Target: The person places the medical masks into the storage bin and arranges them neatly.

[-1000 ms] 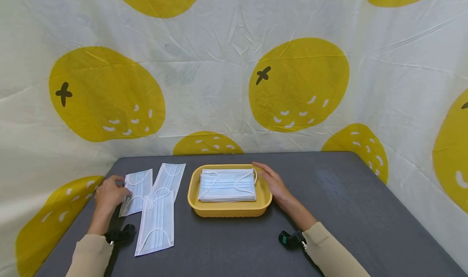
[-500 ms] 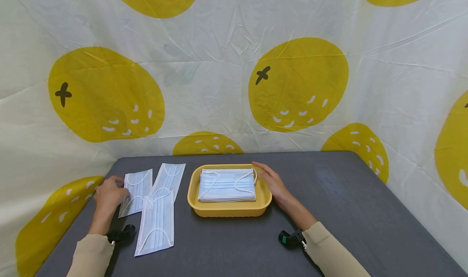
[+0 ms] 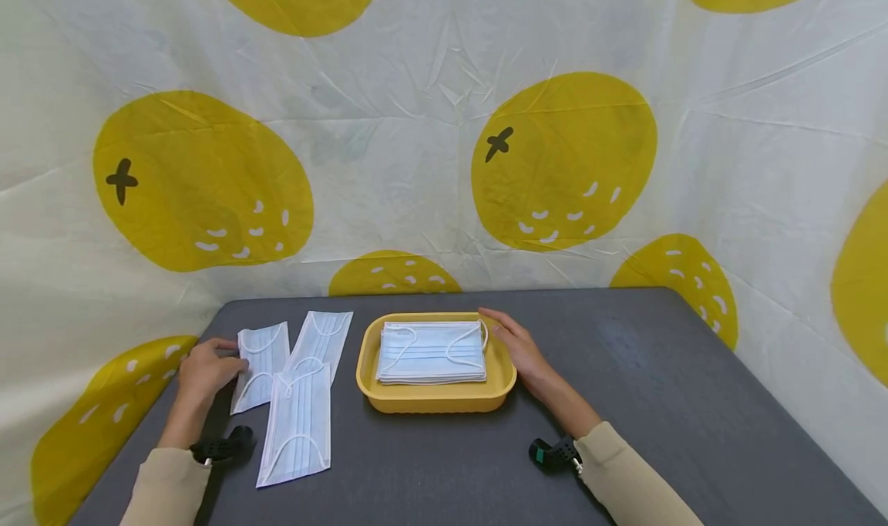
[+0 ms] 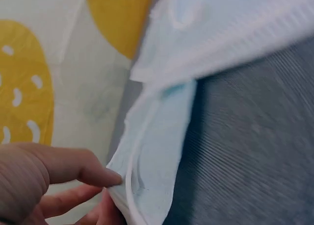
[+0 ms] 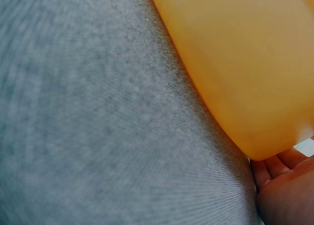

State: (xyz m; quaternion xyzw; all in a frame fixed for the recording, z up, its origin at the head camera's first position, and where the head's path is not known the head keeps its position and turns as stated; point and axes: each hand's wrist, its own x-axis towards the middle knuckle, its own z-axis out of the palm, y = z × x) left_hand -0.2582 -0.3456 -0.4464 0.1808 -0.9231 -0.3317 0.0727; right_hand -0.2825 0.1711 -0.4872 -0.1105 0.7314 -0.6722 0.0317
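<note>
Left wrist: pale blue mask (image 4: 152, 151), edge lifted.

In the left wrist view, the picture's lower edge is cutting off the left hand (image 4: 44, 183), and the mask (image 4: 152, 161) pinched at its fingertips is appearing blurred. In the right wrist view, the corner is cropping the right hand (image 5: 284, 186) to a sliver of palm, and the tray (image 5: 245, 58) is filling the frame out of focus. In the head view, the tray wall (image 3: 433, 399) is hiding the lower masks of the stack (image 3: 432, 352).
</note>
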